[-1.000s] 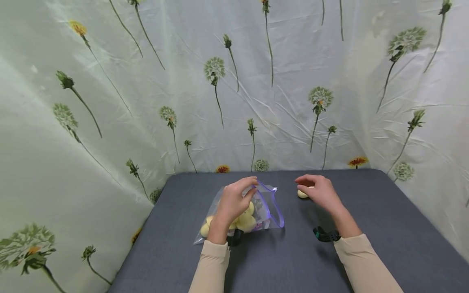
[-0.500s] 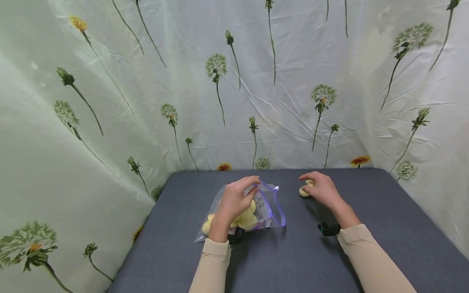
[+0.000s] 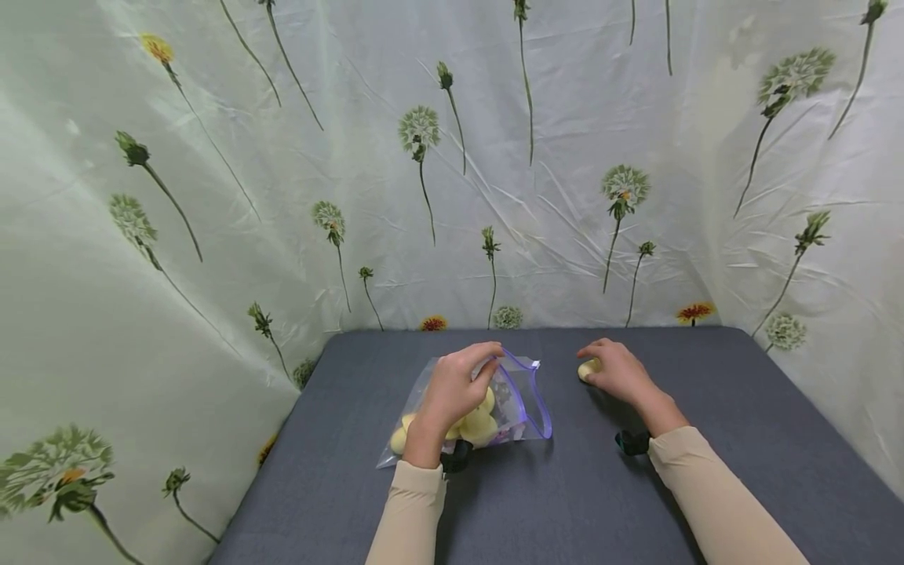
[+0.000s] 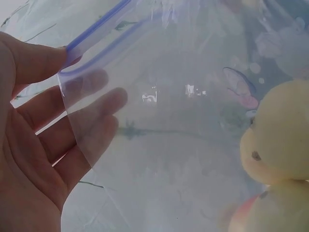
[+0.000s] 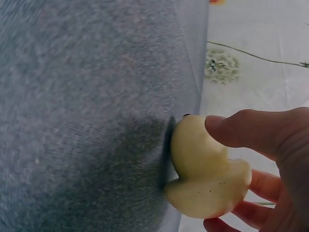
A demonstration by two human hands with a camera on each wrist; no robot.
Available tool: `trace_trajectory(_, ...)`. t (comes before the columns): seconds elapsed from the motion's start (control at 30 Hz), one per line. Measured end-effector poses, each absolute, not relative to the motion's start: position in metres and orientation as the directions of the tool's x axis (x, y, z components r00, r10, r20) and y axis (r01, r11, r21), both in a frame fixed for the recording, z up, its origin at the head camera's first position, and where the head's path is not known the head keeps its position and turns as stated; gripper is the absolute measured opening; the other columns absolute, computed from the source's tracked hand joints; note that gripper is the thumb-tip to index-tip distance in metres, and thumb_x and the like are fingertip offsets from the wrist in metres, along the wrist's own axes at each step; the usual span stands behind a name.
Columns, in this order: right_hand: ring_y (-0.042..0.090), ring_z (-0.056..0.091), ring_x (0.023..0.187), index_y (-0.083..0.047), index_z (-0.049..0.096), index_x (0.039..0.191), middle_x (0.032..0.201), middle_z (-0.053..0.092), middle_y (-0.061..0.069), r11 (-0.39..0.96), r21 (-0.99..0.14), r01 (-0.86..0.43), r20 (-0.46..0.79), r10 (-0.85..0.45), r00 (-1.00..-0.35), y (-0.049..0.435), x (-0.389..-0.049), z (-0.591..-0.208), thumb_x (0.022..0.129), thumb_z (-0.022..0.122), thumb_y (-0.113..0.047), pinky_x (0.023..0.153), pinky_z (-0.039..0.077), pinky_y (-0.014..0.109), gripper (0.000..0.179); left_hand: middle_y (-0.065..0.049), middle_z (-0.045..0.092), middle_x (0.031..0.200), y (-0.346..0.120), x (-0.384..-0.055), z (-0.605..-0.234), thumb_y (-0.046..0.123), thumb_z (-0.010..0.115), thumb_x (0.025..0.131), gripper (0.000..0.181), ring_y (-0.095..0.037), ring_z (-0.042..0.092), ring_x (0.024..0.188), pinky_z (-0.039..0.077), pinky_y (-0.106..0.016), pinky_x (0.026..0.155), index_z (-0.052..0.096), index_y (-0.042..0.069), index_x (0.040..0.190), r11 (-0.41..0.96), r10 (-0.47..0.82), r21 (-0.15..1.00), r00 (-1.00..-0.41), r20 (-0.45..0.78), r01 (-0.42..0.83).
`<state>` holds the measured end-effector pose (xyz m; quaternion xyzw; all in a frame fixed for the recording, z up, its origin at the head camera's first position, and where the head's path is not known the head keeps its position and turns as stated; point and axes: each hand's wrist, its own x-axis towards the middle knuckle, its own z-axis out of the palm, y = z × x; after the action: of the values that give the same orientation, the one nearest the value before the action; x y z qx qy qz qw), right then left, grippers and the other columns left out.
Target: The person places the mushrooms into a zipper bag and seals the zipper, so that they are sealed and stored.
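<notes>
My left hand (image 3: 452, 388) pinches the purple-edged mouth of a clear zip bag (image 3: 534, 396) between thumb and fingers, and the mouth gapes toward the right. Several pale yellow rubber ducks (image 3: 478, 428) lie inside the bag, partly hidden behind the hand and wrist. In the left wrist view, fingers show through the plastic, with ducks (image 4: 285, 130) at the right edge. To the right, my right hand (image 3: 621, 373) holds a single pale yellow rubber duck (image 5: 198, 150) at the tabletop. Its thumb presses one side and its fingers curl around the other.
A dark grey cloth-covered table (image 3: 551, 502) lies under both hands. Behind it and along the sides hangs a pale curtain (image 3: 452, 196) printed with dandelions. Black bands (image 3: 632, 443) sit on both wrists.
My right hand has moved slightly right and lowered, its fingers closing around the lone duck. My left hand keeps its hold on the bag, nearly still.
</notes>
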<state>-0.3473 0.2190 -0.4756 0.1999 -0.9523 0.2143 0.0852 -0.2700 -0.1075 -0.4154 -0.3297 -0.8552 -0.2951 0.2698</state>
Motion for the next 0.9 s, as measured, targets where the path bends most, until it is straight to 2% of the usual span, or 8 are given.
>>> trace_trajectory(0.23,0.044,0.059,0.103,-0.005,0.073,0.117,0.120,0.061,0.020,0.843,-0.350,-0.408,0.240,-0.340,-0.909,0.218,-0.345,-0.483,0.080,0.078,-0.007,0.075,0.049,0.058,0.037,0.004,0.072,0.116,-0.107,-0.269,-0.415,0.014,0.062,0.102,0.017,-0.008,0.068,0.089,0.054,-0.028,0.075,0.073,0.017,0.115,0.600,0.423,0.325,-0.635,0.646,0.731)
trace_trajectory(0.57,0.040,0.060,0.091,-0.006,0.074,0.111,0.108,0.063,0.017,0.870,-0.304,-0.388,0.229,-0.329,-0.916,0.215,-0.341,-0.484,0.074,0.081,-0.007,0.070,0.049,0.054,0.037,0.004,0.071,0.117,-0.105,-0.268,-0.413,0.013,0.061,0.102,0.017,-0.008,0.068,0.099,0.053,-0.028,0.082,0.073,0.017,0.113,0.581,0.448,0.317,-0.619,0.645,0.750)
trace_trajectory(0.9,0.034,0.061,0.086,-0.007,0.074,0.108,0.103,0.063,0.014,0.879,-0.321,-0.353,0.231,-0.288,-0.929,0.213,-0.335,-0.483,0.076,0.082,-0.011,0.068,0.048,0.052,0.034,0.003,0.071,0.119,-0.105,-0.266,-0.412,0.011,0.062,0.101,0.016,-0.009,0.068,0.100,0.054,-0.028,0.082,0.074,0.017,0.111,0.572,0.465,0.304,-0.607,0.645,0.762)
